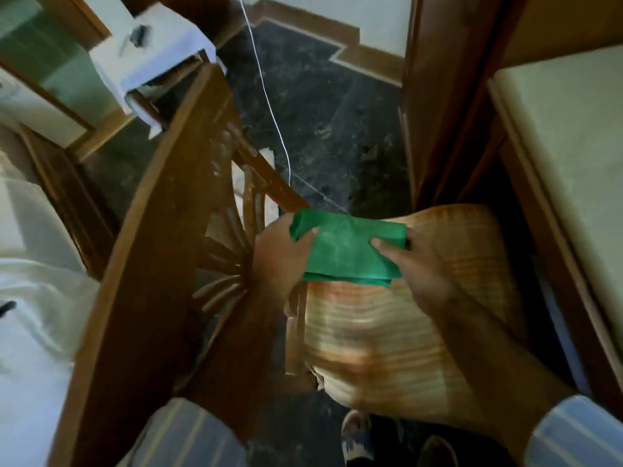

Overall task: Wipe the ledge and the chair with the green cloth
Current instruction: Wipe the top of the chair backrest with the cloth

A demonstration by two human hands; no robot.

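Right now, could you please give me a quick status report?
Both hands, left and right, gripping folded green cloth. Cloth over chair seat. White cord hangs beyond.

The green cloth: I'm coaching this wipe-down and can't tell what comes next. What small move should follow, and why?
Probably press the green cloth down onto the chair seat and begin a stroke. Both the left hand and right hand grip its ends, folded into a pad, right above the seat's far edge.
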